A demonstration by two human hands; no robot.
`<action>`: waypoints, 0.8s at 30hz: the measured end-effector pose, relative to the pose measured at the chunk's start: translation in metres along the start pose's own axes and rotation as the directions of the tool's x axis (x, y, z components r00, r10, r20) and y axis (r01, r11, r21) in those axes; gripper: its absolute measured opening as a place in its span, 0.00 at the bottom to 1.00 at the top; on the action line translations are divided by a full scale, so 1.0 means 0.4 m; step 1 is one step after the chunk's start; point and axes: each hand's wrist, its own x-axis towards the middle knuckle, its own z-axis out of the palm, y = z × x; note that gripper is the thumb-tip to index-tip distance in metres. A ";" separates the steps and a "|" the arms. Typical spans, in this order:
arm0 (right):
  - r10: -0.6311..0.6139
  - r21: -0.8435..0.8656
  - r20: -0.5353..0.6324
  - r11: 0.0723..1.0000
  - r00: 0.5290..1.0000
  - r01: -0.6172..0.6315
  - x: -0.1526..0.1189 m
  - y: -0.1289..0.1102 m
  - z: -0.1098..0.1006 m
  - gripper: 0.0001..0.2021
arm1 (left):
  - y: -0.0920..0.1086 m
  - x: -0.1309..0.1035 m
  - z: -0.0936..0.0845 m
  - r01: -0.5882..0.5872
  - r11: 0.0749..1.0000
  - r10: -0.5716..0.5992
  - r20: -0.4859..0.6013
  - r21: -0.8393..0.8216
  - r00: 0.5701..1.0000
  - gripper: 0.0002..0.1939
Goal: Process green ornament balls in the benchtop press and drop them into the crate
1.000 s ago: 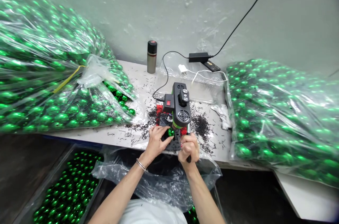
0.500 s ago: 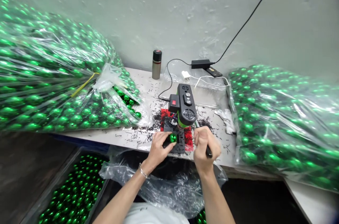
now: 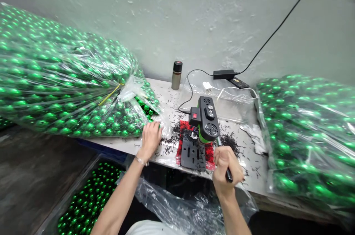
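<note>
My left hand [image 3: 151,137] is at the torn mouth of the big clear bag on the left. Its fingers are bent close together over shiny green balls [image 3: 144,107], with the fingertips hidden. A speck of green shows beside the thumb; whether a ball is held I cannot make out. My right hand [image 3: 227,166] is wrapped around the black-gripped lever [image 3: 229,175] of a small black drill press [image 3: 209,118]. Beneath the press, the dark slotted base plate [image 3: 192,153] has no ball on it and lies on a red mat [image 3: 210,153].
Clear bags of green balls stand left [image 3: 69,90] and right [image 3: 310,135]. Black shavings [image 3: 230,140] litter the table. Behind are a flask [image 3: 176,76], a power adapter [image 3: 223,74] with cables and a white cloth [image 3: 255,137]. Below is a ball-filled bin [image 3: 88,198] and plastic sheeting [image 3: 177,205].
My left hand has left the base plate, where it held a green ball, and moved left to the bag opening. My right hand stays on the lever. The camera view has shifted left.
</note>
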 end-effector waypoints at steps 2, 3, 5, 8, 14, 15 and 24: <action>-0.005 0.005 -0.010 1.000 1.000 0.005 0.000 -0.004 0.001 0.15 | -0.030 0.066 0.006 0.003 0.990 -0.025 0.154 0.142 0.988 0.07; -0.008 0.008 -0.013 1.000 1.000 0.008 0.000 -0.006 0.002 0.15 | -0.041 0.085 0.010 -0.007 0.984 -0.031 0.213 0.175 0.977 0.06; -0.013 0.015 -0.012 1.000 1.000 0.013 0.000 -0.008 0.004 0.16 | -0.055 0.097 0.015 -0.020 0.982 -0.033 0.273 0.188 0.962 0.05; -0.020 0.026 -0.002 0.999 1.000 0.020 -0.003 -0.007 0.004 0.16 | -0.065 0.082 0.009 0.037 0.999 -0.043 0.221 0.032 0.974 0.12; -0.010 0.018 -0.028 1.000 1.000 0.010 -0.007 0.000 0.008 0.16 | -0.028 -0.004 -0.011 0.317 0.696 -0.222 0.226 -0.645 0.948 0.24; -0.008 0.020 -0.032 1.000 0.999 0.009 -0.007 0.000 0.009 0.16 | -0.013 -0.022 -0.006 0.340 0.604 -0.226 0.254 -0.721 0.940 0.25; 0.012 0.004 0.007 1.000 1.000 -0.012 -0.001 -0.008 0.005 0.16 | 0.133 -0.087 0.081 0.666 -0.041 -0.190 0.661 -0.744 0.726 0.26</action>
